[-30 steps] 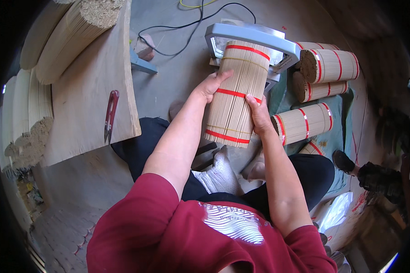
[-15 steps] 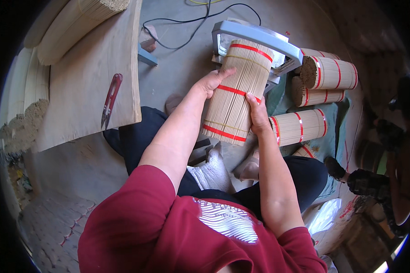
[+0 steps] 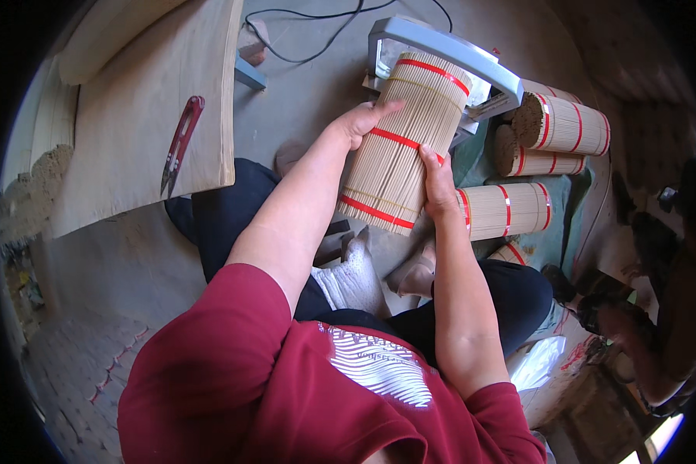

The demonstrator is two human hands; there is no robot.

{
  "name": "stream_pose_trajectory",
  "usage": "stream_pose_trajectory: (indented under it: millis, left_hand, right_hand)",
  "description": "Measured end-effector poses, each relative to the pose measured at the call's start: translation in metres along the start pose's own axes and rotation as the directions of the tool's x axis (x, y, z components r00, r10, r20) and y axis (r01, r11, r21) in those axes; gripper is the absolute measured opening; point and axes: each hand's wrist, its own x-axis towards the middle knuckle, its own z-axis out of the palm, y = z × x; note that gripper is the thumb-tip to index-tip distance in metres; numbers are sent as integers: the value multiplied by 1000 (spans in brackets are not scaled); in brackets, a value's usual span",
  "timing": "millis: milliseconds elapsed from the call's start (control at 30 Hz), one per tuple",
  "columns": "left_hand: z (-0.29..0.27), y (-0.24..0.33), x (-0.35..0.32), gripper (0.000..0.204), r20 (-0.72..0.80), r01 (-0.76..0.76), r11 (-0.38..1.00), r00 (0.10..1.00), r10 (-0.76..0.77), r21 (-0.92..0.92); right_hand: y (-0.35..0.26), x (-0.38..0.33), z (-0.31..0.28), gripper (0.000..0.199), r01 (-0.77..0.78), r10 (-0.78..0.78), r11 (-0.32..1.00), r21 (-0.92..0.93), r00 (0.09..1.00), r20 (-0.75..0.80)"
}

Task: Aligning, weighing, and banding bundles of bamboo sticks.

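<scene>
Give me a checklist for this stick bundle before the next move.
1. Left hand holding the stick bundle by its left side: ok.
2. Right hand holding its right side: ok.
3. Three red bands across the visible side: ok.
4. Red-handled snips away from both hands, on the wooden board: ok.
5. Upper end clear of the blue-grey handle: cannot tell; they overlap in view.
6. Underside supported: cannot tell; it is hidden.
</scene>
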Motion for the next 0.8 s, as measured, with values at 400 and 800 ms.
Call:
stream_pose_trajectory:
  millis: [400,800]
  left_hand:
    - [3,-1,1,83,26,4,1000,1000,-4,-24]
    - [10,6,-32,70,22,15,999,1000,-14,-40]
  right_hand:
    - [7,7,-5,76,-9,9,1000,0,1000,-11]
    - [-2,-19,5,69,-11,11,999,33,1000,6]
